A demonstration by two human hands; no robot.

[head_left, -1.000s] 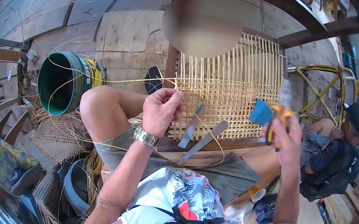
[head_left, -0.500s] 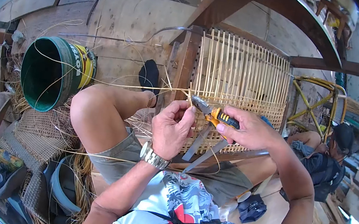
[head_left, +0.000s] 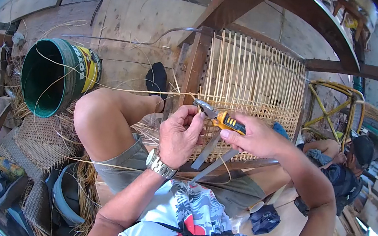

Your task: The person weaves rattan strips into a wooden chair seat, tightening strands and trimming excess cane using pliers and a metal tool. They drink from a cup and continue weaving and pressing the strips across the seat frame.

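My right hand (head_left: pixel 258 137) is closed around the yellow-and-black handles of a pair of pliers (head_left: pixel 229 122). The metal jaws lie at the left edge of the woven cane seat (head_left: pixel 253 79), by the tips of my left hand (head_left: pixel 180 134). Thumb and fingers of that hand are pinched at a cane strand there; the strand's end is mostly hidden by the fingers and jaws. Long strands stretch left from this spot over the wooden chair frame (head_left: pixel 197 65). Two flat grey strips (head_left: pixel 214 163) hang below the pliers.
A green bucket (head_left: pixel 70 80) lies tilted at left, with cane strands across its mouth. Loose cane (head_left: pixel 86 185) and a blue-grey tub (head_left: pixel 63 192) are at lower left. Another person (head_left: pixel 337 174) sits at right, near a bamboo frame (head_left: pixel 331 112).
The pliers have shifted slightly left, and their jaws now sit closer to my left fingertips. My right hand moved with them; my left hand stays nearly in place.
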